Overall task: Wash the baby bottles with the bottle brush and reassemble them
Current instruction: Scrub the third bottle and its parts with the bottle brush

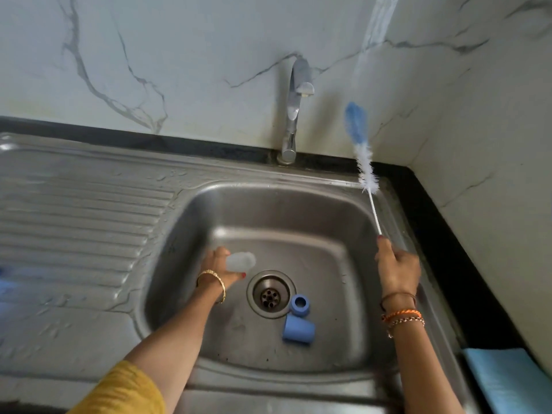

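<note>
Left hand (219, 265) gripping clear bottle (241, 260) over sink (185, 210), right hand (398, 268) clasping brush (363, 156) handle, bristles raised, bottle and brush well apart

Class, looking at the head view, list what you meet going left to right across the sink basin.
Left hand gripping the clear bottle → drain → blue cap → right hand holding the bottle brush.

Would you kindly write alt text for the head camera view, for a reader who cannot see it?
Over a steel sink, the person's left hand holds a clear baby bottle while the right hand raises a bottle brush with blue and white bristles. A blue cap and blue ring lie beside the drain; no water is seen running from the tap.
</note>
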The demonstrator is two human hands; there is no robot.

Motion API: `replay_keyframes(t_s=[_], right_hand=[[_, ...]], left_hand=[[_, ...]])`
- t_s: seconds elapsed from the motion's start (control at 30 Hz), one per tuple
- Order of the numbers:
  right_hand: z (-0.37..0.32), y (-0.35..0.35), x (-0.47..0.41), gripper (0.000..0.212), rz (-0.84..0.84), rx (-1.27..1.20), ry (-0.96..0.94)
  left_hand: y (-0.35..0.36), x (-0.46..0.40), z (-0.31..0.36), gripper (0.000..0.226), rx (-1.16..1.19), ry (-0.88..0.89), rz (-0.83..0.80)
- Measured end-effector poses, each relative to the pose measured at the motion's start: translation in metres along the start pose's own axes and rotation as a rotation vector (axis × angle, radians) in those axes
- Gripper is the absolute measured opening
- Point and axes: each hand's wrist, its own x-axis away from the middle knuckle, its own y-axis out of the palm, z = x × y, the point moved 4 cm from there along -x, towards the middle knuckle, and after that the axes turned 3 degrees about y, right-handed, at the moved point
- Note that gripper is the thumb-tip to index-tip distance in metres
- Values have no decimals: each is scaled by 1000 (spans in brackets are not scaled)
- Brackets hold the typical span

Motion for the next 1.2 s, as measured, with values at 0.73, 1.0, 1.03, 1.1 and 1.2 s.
replay_keyframes(t_s=[0.73, 1.0, 1.03, 1.1, 1.2], right_hand=[[5, 16, 2, 40, -130, -107, 86], [2, 18, 2, 39, -148, -55, 28], [2, 18, 1, 39, -148, -46, 25], [3, 19, 0, 40, -148, -42, 27], [3, 20, -1, 40, -160, -46, 34]], left_hand=[[38, 36, 75, 37, -302, 607, -104], [112, 50, 98, 57, -480, 525, -524], [116, 51, 97, 56, -503, 526, -525], [121, 51, 95, 52, -522, 523, -513], [125, 50, 91, 48, -497, 514, -511]])
